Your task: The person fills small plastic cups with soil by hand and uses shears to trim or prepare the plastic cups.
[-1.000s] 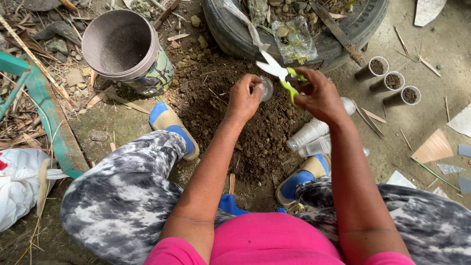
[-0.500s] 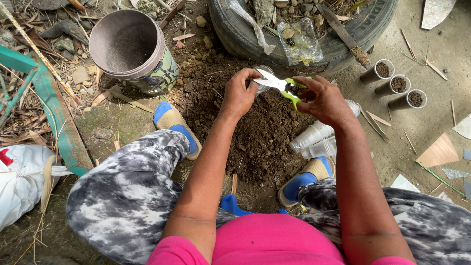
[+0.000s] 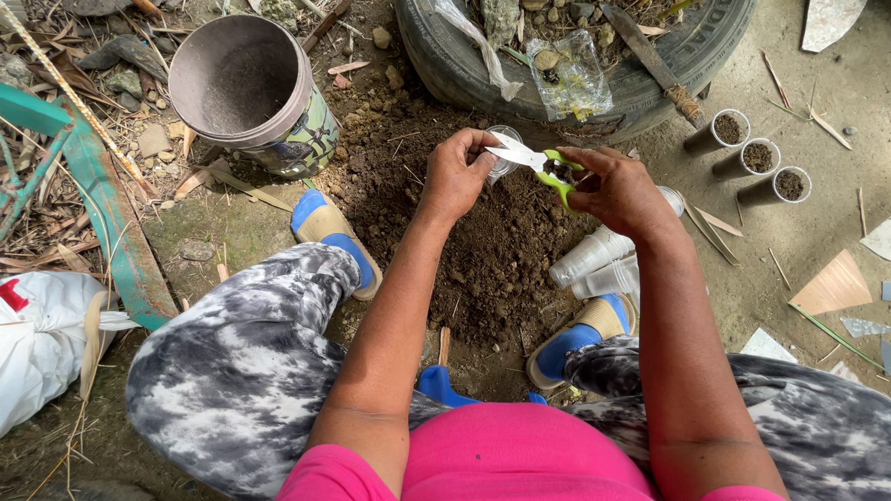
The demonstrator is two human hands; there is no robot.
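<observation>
Just beyond both hands an old tyre curves across the ground, stuffed with stones and a crumpled clear bag, and directly under the hands spreads a dark mound of soil. Off to the far side of the left hand sits a big empty bucket, mouth tilted up. Below the right hand lies a stack of clear plastic cups on its side, and out past that hand three small cups filled with soil line up on the concrete. Now the hands themselves: the left hand is curled around a small clear cup, gripping it over the soil, while the right hand is closed on green-handled scissors, blades parted and pointing at the cup, tips right at its rim
</observation>
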